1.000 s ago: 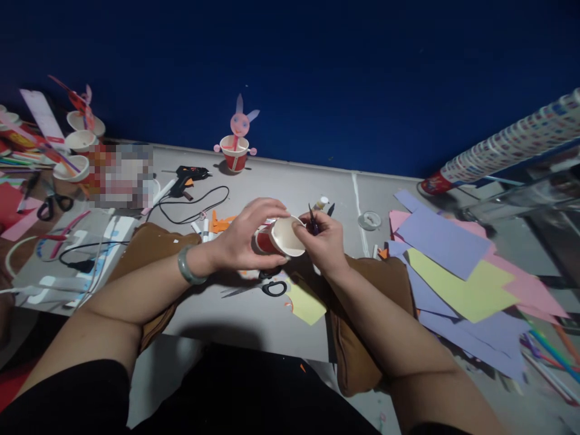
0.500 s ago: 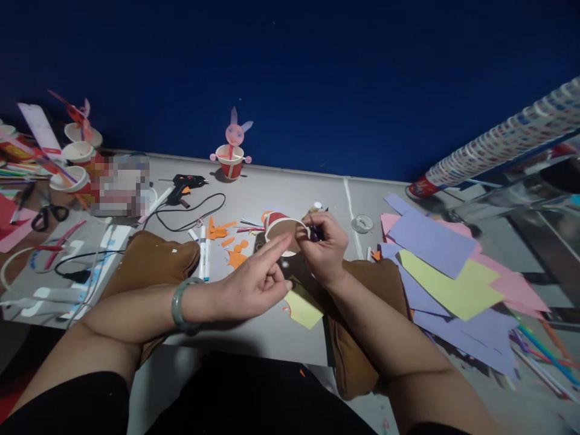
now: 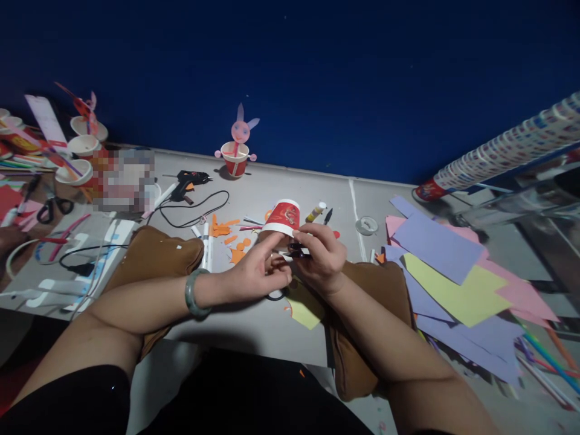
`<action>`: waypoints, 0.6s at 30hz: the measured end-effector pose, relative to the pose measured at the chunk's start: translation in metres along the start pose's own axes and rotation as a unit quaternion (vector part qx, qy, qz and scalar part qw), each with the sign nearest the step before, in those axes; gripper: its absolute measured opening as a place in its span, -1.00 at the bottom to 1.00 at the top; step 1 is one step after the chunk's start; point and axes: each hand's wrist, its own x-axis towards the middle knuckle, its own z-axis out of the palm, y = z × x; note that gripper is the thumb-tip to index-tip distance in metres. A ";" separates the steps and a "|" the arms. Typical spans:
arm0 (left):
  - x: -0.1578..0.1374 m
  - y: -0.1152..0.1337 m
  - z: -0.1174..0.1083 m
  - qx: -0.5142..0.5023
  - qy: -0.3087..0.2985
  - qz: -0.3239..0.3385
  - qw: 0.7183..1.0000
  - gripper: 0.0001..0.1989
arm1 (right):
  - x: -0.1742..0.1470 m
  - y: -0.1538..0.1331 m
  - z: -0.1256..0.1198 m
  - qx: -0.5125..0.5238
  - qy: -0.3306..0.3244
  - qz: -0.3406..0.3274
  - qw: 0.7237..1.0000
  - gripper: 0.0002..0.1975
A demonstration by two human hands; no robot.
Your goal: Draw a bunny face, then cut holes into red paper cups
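A red paper cup [image 3: 288,214] with a white rim and gold pattern is tipped bottom-up, its opening turned down toward me. My left hand [image 3: 256,269] is closed on the rim's left side, some fingers hidden under the cup. Against the rim's right side press fingertips of my right hand [image 3: 322,257]. That hand also grips dark-handled scissors [image 3: 299,249], mostly covered by its fingers, with a thin tip pointing left below the rim. Beneath the hands lies a yellow paper piece [image 3: 306,306]; a black loop [image 3: 275,295] shows partly beside it.
Behind stands a cup with a pink rabbit figure [image 3: 235,160]. A hot glue gun [image 3: 188,181], orange cutouts [image 3: 222,226] and white markers [image 3: 206,248] are to the left. A glue stick [image 3: 316,211], tape roll [image 3: 366,226], coloured paper [image 3: 437,241] and stacked cups [image 3: 507,145] are rightward. Brown cushions [image 3: 154,260] flank my forearms.
The cup has turned from showing its opening to showing its red outside. My left hand, pointing before, now takes hold of the rim. My right hand has shifted slightly down.
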 end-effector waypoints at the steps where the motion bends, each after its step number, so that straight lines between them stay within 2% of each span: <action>1: 0.000 -0.001 -0.001 -0.005 0.000 0.003 1.000 -0.61 | -0.001 0.000 0.000 -0.005 -0.003 0.005 1.000 -0.83; 6: 0.001 -0.006 -0.006 -0.035 0.034 -0.014 0.999 -0.55 | -0.001 -0.002 0.001 -0.004 -0.002 -0.031 1.000 -0.69; 10: 0.003 -0.007 -0.015 -0.011 0.057 -0.037 0.998 -0.49 | 0.001 -0.005 0.002 0.015 -0.008 -0.048 0.999 -0.54; 18: 0.011 -0.002 -0.030 0.131 0.134 -0.026 0.982 -0.83 | -0.003 -0.010 0.008 0.046 -0.066 -0.018 0.997 -0.40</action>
